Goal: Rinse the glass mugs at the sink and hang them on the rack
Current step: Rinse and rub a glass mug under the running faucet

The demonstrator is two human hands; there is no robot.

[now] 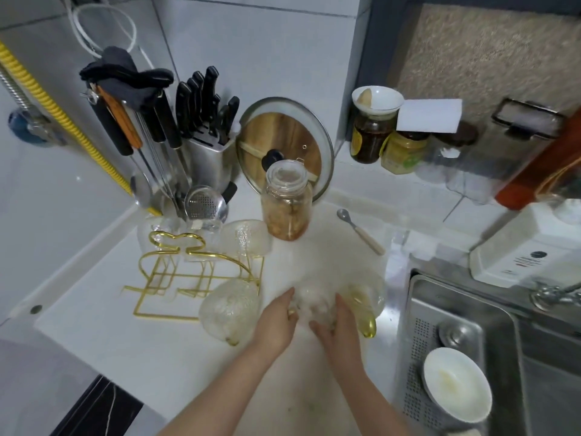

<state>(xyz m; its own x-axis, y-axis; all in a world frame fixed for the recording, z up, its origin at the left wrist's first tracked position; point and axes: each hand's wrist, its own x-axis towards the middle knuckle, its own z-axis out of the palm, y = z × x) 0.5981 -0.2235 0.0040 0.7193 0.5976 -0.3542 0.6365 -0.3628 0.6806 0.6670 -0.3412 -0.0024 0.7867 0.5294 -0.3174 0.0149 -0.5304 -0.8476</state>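
A clear textured glass mug [312,302] stands on the white counter, and both hands wrap it: my left hand [278,319] on its left side, my right hand [338,325] on its right. Another glass mug [231,308] with a gold handle hangs on the front right peg of the gold wire rack [176,272]. A third mug [364,302] with a gold handle lies just right of my right hand. More glass mugs [248,237] sit upside down on the rack's far pegs. The steel sink [465,313] is at the right.
A glass jar of food [287,199] stands behind the mugs, a spoon [361,231] to its right. A knife block [204,143], hanging utensils and a pot lid [284,146] line the back wall. A white bowl [456,383] sits in the sink. The tap [553,295] is far right.
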